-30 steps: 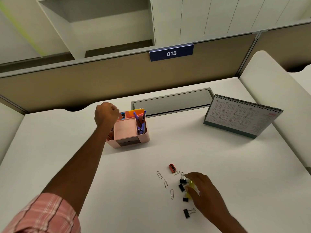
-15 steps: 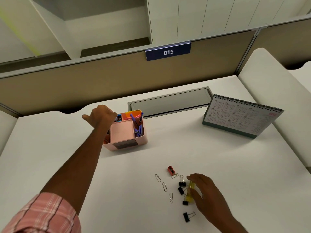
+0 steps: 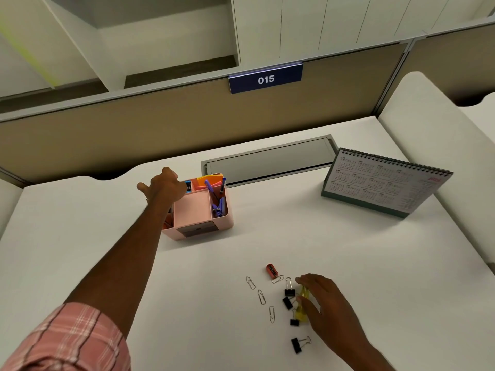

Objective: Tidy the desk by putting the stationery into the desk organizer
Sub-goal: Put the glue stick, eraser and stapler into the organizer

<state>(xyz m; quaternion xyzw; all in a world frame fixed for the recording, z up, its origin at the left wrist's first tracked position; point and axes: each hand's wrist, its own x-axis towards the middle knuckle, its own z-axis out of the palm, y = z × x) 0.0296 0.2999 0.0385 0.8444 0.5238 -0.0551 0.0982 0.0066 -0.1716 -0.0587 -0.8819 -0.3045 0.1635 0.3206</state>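
On the white desk (image 3: 361, 263), the pink desk organizer (image 3: 198, 228) is sitting a little left of the frame's centre, and the left hand (image 3: 163, 187) is hanging over its upper left corner. The thumb is sticking out toward the left, while the other fingers are curling down behind the back of the hand, so I cannot tell whether they are holding anything. A pink plaid sleeve (image 3: 67, 341) is filling the lower left corner. Purple pens (image 3: 214, 188) are standing in the organizer's right compartment, orange sticky notes (image 3: 210, 180) are showing at its back, and its middle compartment is showing only its pink floor. At the lower right of centre, the right hand (image 3: 324, 303) is lying low on the desk, its forefinger and thumb pinching a yellow marker (image 3: 303, 307) from either side. The loose stationery is lying around that hand. Four black binder clips (image 3: 289, 291) are lying just left of and below the fingers, paper clips (image 3: 261, 297) are lying further left, and a red sharpener (image 3: 271, 271) is lying above them. A desk calendar (image 3: 380, 183) is standing at the right, well apart from the organizer. A blue plate reading 015 (image 3: 265, 79) is hanging on the partition at the top centre.
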